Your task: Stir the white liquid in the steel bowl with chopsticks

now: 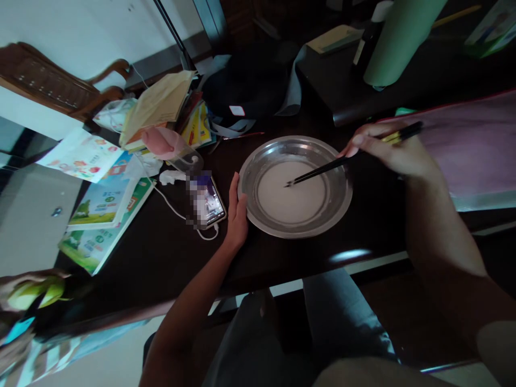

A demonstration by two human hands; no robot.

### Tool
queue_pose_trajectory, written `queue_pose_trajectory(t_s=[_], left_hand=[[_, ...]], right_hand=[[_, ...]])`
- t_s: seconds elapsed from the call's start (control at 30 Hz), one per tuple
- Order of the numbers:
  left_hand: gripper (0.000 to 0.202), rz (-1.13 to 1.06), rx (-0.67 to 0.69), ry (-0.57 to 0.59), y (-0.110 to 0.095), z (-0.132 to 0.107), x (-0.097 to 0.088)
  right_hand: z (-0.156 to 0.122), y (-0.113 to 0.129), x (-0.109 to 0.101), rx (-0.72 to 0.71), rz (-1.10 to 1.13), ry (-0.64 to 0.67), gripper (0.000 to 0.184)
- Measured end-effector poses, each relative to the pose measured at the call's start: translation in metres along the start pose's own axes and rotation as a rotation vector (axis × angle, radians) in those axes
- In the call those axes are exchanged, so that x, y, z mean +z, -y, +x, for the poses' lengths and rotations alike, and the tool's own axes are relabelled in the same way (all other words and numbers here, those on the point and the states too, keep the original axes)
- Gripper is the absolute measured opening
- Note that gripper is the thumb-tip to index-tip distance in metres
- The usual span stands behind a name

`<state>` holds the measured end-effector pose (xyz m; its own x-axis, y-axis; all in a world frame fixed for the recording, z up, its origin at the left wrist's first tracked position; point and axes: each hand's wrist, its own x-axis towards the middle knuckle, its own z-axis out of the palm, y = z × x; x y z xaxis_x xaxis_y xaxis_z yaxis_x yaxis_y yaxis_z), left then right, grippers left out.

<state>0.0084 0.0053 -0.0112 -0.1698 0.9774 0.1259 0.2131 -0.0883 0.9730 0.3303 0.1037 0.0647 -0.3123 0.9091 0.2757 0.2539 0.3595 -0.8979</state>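
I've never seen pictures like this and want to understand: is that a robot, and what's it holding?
There's no robot here, just a person's two bare hands. The camera sits on their head, looking forward and down, so you see what's before them.

The left hand touches the side of a metal bowl with cloudy white stuff inside. The right hand holds black chopsticks, their tips down toward the white stuff.

On the dark table there's also a phone with a white cable, and some colourful booklets. At the left edge, another person's hands hold something yellow-green; it's too blurry to name.
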Motion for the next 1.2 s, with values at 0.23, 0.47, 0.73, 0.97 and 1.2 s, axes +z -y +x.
queue_pose_trajectory(t_s=[0.23, 0.47, 0.73, 0.97, 1.2], left_hand=[[0.063, 0.017, 0.009, 0.002, -0.001, 0.0, -0.001], [0.063, 0.019, 0.018, 0.007, -0.004, 0.0, -0.003], [0.062, 0.02, 0.015, 0.006, -0.001, 0.0, -0.003], [0.062, 0.016, 0.009, 0.001, -0.001, -0.001, -0.002], [0.062, 0.011, 0.011, 0.005, -0.001, 0.0, -0.002]], right_hand=[[-0.002, 0.004, 0.003, 0.017, 0.057, 0.19, 0.032], [0.0, 0.001, 0.003, 0.008, -0.041, -0.056, 0.029], [-0.003, 0.005, 0.008, 0.022, 0.049, 0.228, 0.03], [0.0, 0.002, 0.001, 0.031, -0.018, -0.069, 0.032], [-0.002, 0.005, 0.007, 0.02, 0.037, 0.188, 0.032]])
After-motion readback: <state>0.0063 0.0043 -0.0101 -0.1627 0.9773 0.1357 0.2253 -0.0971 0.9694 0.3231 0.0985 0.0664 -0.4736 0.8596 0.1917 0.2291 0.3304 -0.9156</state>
